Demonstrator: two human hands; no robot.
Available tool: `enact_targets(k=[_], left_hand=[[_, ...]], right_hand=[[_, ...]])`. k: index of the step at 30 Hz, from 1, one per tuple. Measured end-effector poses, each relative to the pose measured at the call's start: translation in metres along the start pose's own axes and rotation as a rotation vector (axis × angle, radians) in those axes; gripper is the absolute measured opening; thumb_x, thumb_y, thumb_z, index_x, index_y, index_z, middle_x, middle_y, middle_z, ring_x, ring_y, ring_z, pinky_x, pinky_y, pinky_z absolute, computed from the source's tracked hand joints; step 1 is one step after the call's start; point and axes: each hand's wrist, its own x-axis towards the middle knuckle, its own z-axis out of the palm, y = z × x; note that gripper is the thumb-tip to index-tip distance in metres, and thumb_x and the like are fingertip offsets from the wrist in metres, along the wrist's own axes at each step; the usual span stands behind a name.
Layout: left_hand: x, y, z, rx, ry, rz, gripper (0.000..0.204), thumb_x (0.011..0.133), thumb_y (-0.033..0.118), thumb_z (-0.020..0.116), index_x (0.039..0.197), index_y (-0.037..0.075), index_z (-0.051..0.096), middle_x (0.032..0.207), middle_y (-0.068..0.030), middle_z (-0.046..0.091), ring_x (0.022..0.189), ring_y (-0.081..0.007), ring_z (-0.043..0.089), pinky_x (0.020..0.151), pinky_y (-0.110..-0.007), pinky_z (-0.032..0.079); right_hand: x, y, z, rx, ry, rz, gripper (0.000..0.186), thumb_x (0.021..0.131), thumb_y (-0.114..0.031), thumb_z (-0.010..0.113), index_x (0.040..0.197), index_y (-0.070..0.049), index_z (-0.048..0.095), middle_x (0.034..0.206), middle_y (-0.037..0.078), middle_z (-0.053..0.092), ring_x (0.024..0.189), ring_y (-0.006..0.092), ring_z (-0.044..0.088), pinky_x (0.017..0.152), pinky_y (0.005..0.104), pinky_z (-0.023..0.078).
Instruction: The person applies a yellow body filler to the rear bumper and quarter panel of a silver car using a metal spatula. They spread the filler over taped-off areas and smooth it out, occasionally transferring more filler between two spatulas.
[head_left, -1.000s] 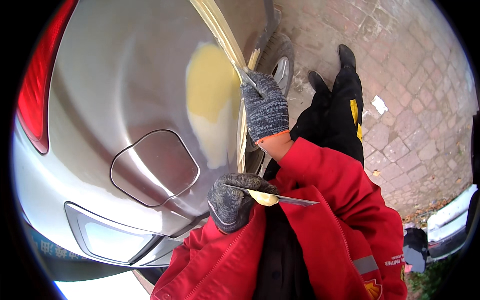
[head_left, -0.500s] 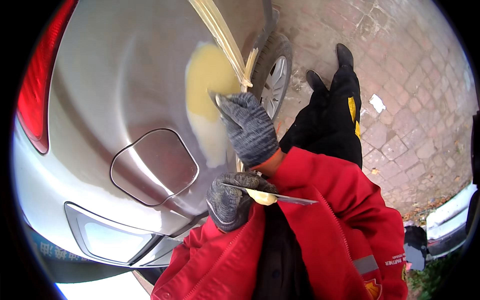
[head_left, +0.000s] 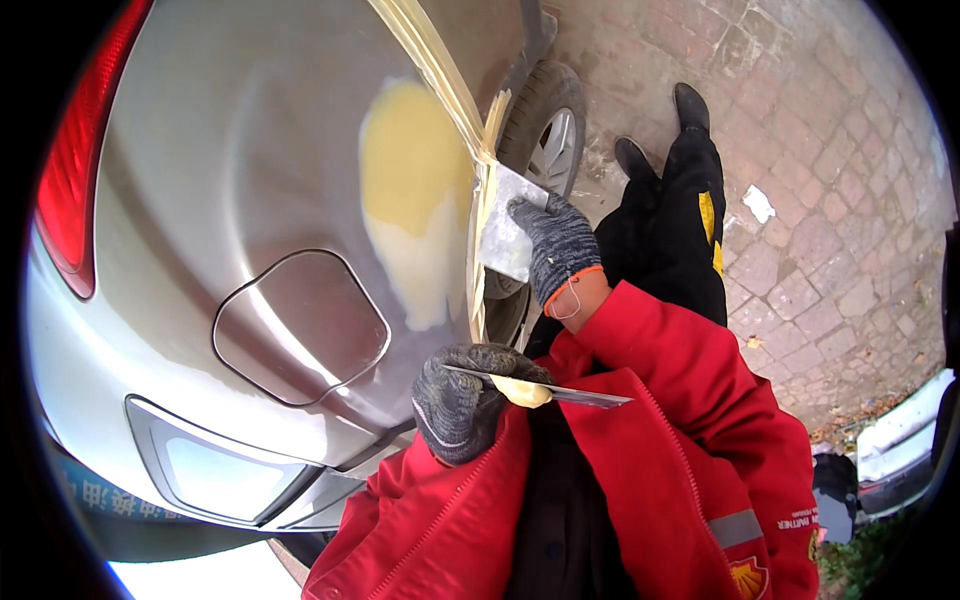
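My right hand (head_left: 560, 245), in a grey knit glove, is closed on a flat, rectangular metal putty spreader (head_left: 508, 228). The spreader is face-on at the masking tape edge, right of a yellow putty patch (head_left: 408, 160) on the silver-brown car panel (head_left: 290, 130). Whether it touches the tape cannot be told. Nearer my body, my left hand (head_left: 452, 402), gloved too, grips a thin metal plate (head_left: 595, 398), seen nearly edge-on. A lump of pale yellow putty (head_left: 524, 393) clings to that plate. Below the yellow patch the panel shows a paler, bare-looking area (head_left: 412, 275).
Strips of masking tape (head_left: 435, 55) run along the panel's edge above the wheel (head_left: 555, 145). A closed fuel flap (head_left: 300, 330) and red tail light (head_left: 85, 150) lie to the left. Brick paving (head_left: 800, 200) with a white scrap (head_left: 758, 204) spreads to the right.
My right hand has moved right, off the putty patch to the taped edge, and the spreader has turned from edge-on to face-on. My left hand stays put with its plate.
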Motion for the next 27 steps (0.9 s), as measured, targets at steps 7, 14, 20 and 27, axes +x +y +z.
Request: enact_targets(k=[7,14,20,27], left_hand=[[0.000,-0.004,0.000,0.058,-0.027,-0.010,0.064,0.089,0.048,0.064,0.106,-0.014,0.062,0.096,-0.0353,0.065,0.088,-0.0442,0.068,0.082,-0.050,0.056],[0.000,-0.004,0.003,0.047,-0.038,-0.013,0.065,0.090,0.048,0.062,0.107,-0.015,0.061,0.098,-0.0358,0.064,0.089,-0.0446,0.068,0.082,-0.050,0.056],[0.004,-0.004,0.001,0.013,-0.067,0.017,0.063,0.091,0.046,0.062,0.107,-0.015,0.061,0.099,-0.0355,0.064,0.091,-0.0454,0.067,0.082,-0.051,0.056],[0.004,-0.009,-0.009,-0.171,-0.070,0.091,0.054,0.091,0.037,0.064,0.106,-0.015,0.061,0.098,-0.0349,0.064,0.086,-0.0451,0.067,0.079,-0.050,0.056]], right_hand=[[0.006,0.022,0.012,-0.189,0.071,-0.006,0.025,0.090,-0.016,0.064,0.110,-0.001,0.065,0.090,0.006,0.067,0.076,0.0179,0.063,0.068,0.0329,0.052],[0.007,0.020,0.021,0.036,0.021,0.013,0.024,0.091,-0.014,0.060,0.112,-0.004,0.063,0.096,0.007,0.065,0.085,0.0197,0.063,0.074,0.0349,0.053],[-0.004,0.001,0.032,0.097,-0.019,0.123,0.022,0.093,-0.011,0.056,0.114,-0.005,0.062,0.092,0.004,0.063,0.081,0.0169,0.061,0.071,0.0323,0.052],[-0.016,0.028,0.052,-0.331,0.056,-0.295,0.023,0.094,-0.011,0.058,0.115,-0.003,0.064,0.087,0.001,0.063,0.082,0.0097,0.058,0.075,0.0253,0.048]])
